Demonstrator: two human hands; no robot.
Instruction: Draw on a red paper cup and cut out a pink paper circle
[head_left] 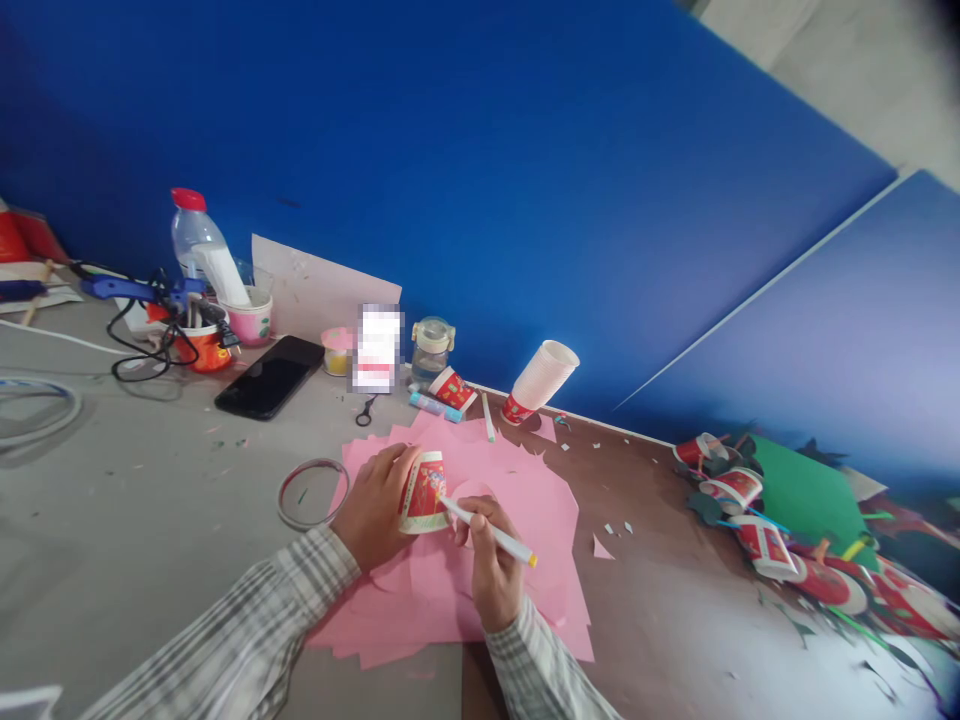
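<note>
My left hand (pixel 379 505) is closed around a red and white paper cup (pixel 426 492), which is upside down with its wide rim low. In my right hand (pixel 495 560) is a white marker (pixel 491 533) with a yellow end, held like a pen. Its tip meets or nearly meets the printed side of the cup. Beneath both hands lie pink paper sheets (pixel 540 510) with jagged cut edges. Left of my left hand rests a roll of tape or ring (pixel 313 493), lying flat.
Behind the paper are a tilted stack of paper cups (pixel 544 375), a lidded jar (pixel 432 350), a tipped red cup (pixel 453 390) and a glue stick (pixel 436 406). A black phone (pixel 271 377) lies left. Several decorated cups (pixel 765 545) and green paper (pixel 806 495) sit right.
</note>
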